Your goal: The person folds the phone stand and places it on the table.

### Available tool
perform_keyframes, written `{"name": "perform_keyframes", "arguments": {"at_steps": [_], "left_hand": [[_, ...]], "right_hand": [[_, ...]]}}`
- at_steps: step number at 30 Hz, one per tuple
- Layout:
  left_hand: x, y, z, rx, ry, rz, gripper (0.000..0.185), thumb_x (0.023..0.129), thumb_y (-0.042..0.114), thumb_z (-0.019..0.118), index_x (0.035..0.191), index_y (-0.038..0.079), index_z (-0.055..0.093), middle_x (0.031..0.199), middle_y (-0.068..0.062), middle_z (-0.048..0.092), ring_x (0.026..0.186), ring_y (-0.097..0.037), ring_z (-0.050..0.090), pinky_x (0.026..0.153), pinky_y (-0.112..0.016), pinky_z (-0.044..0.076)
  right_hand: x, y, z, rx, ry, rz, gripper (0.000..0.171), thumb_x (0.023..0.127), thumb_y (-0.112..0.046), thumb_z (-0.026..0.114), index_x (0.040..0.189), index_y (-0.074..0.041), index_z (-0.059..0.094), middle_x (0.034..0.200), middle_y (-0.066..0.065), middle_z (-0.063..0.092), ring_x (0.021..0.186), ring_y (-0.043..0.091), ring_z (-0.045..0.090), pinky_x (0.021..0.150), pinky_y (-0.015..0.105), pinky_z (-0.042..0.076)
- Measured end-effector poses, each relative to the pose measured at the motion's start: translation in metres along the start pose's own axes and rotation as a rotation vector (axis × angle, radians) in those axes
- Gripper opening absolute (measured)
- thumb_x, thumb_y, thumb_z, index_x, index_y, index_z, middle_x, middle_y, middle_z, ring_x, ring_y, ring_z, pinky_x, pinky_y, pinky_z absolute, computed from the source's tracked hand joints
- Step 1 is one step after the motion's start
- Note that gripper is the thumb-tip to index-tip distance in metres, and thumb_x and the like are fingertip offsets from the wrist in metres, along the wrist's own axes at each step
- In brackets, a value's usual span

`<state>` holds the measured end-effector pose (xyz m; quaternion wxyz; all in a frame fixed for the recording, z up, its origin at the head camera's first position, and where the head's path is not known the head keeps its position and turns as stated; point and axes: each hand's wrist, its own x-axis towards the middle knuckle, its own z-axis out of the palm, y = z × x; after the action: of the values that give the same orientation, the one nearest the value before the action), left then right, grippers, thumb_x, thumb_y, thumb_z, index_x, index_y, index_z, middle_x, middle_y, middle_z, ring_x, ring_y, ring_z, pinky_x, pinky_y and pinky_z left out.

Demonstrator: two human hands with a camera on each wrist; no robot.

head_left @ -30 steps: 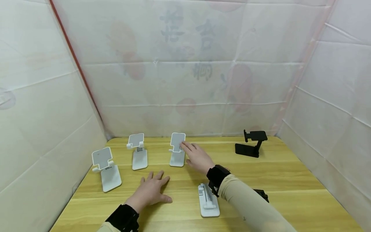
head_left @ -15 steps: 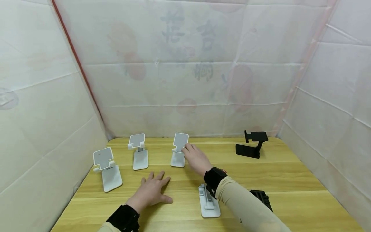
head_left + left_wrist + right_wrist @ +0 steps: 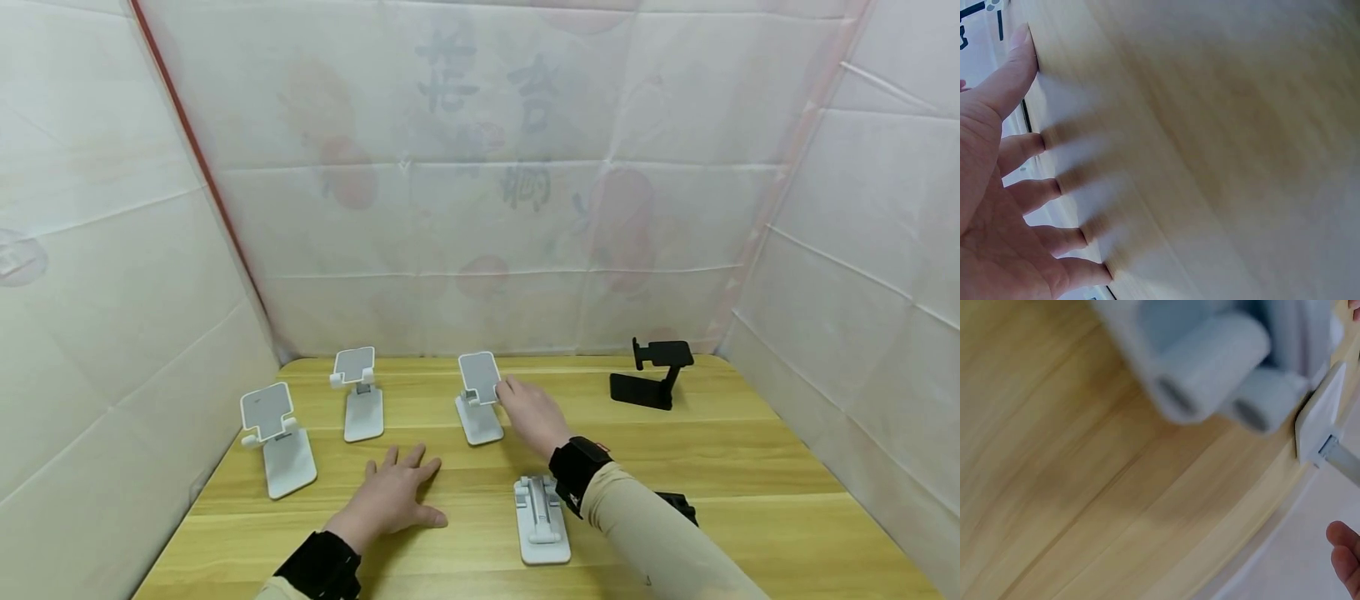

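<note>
Right hand (image 3: 534, 412) up at the white phone stand (image 3: 480, 398) in the middle of the wooden table (image 3: 750, 467), fingertips curled against the right edge of its tilted cradle plate, apparently pinching it; exact wrap of thumb hidden from the head view. Stand's base flat on the table, turned slightly askew, between the other two upright white stands (image 3: 362, 392) (image 3: 276, 437) on the left and the black stand (image 3: 654, 372) well apart at the back right. Left hand (image 3: 390, 500) flat on the wood, fingers spread and straight (image 3: 1029, 147), holding nothing.

Risks, as a judgement: light stand held high on its plate, so a sideways pull likely to tip it or skate the base across the smooth tabletop; hinge likely to fold under pressure instead of the whole stand moving; forearm low over the folded white stand (image 3: 542, 518) near the front edge, easy to knock; a folded black stand (image 3: 678, 504) half hidden behind the sleeve, also within brushing range.

Stands of hard matte plastic, rounded rectangular plates with small lips, narrow necks, flat slab bases. Table of pale, glossy, straight-grained wood. Walls of thin, creased white sheeting with faint print showing through. Right wrist view blurred: grey-white rounded bars (image 3: 1216, 362) close up.
</note>
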<state>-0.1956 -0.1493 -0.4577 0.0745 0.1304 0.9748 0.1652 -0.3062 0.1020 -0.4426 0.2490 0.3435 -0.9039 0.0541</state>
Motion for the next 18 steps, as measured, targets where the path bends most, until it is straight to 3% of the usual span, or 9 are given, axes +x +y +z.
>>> {"name": "perform_keyframes", "arguments": {"at_steps": [5,18], "left_hand": [[0.000,0.000,0.001,0.000,0.010,0.006,0.091,0.073,0.062,0.084,0.145,0.014,0.059,0.157,-0.022,0.043,0.140,-0.064,0.030,0.105,-0.087,0.024],[0.000,0.000,0.001,-0.004,0.001,0.008,0.090,0.073,0.062,0.083,0.145,0.014,0.059,0.157,-0.022,0.043,0.140,-0.064,0.030,0.104,-0.087,0.024]], "right_hand": [[-0.012,0.009,-0.003,-0.045,0.040,-0.038,0.014,0.095,-0.009,0.071,0.098,-0.009,0.057,0.086,0.001,0.061,0.066,0.015,0.057,0.060,0.031,0.052],[-0.036,0.029,-0.018,-0.061,-0.009,-0.034,0.012,0.096,-0.007,0.070,0.095,-0.010,0.059,0.086,0.000,0.058,0.081,0.017,0.060,0.078,0.037,0.055]]}}
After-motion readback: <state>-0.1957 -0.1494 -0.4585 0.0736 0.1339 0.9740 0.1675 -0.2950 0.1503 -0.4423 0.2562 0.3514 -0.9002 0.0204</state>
